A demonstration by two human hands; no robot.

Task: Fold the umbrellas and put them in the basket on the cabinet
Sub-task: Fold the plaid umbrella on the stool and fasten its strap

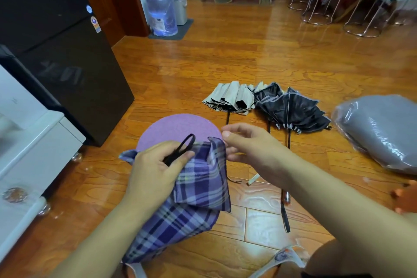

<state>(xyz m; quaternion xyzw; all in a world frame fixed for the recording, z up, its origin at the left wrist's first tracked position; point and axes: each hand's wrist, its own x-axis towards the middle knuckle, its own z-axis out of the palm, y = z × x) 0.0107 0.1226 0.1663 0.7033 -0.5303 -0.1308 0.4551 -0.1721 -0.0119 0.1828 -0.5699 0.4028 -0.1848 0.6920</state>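
In the head view, the person's left hand (155,169) sits at lower centre of the frame, closed around the top of a purple plaid umbrella (191,205), with fingers and thumb pinching the umbrella's black wrist strap (181,148), whose loop stands up above the knuckles. The plaid fabric bunches under that hand and trails down toward the bottom edge of the frame. The right hand (246,144), just right of centre, is loosely open, its fingers curled, with fingertips at the upper right corner of the plaid cloth; whether they actually pinch the fabric cannot be told. Behind the hands a round purple mat (178,126) lies on the wooden floor (225,56). Further up, right of centre, two more umbrellas lie side by side on the floor, collapsed but unfolded: a beige umbrella (230,98) on the left and a black umbrella (291,108) touching it on the right, their shafts pointing toward the person. At the right edge rests a grey bundle wrapped in clear plastic (381,131). A dark refrigerator (63,52) fills the upper left, a white cabinet (29,142) the left edge, and a blue water jug (161,9) stands at upper centre. Stools with metal legs (334,2) are at upper right.
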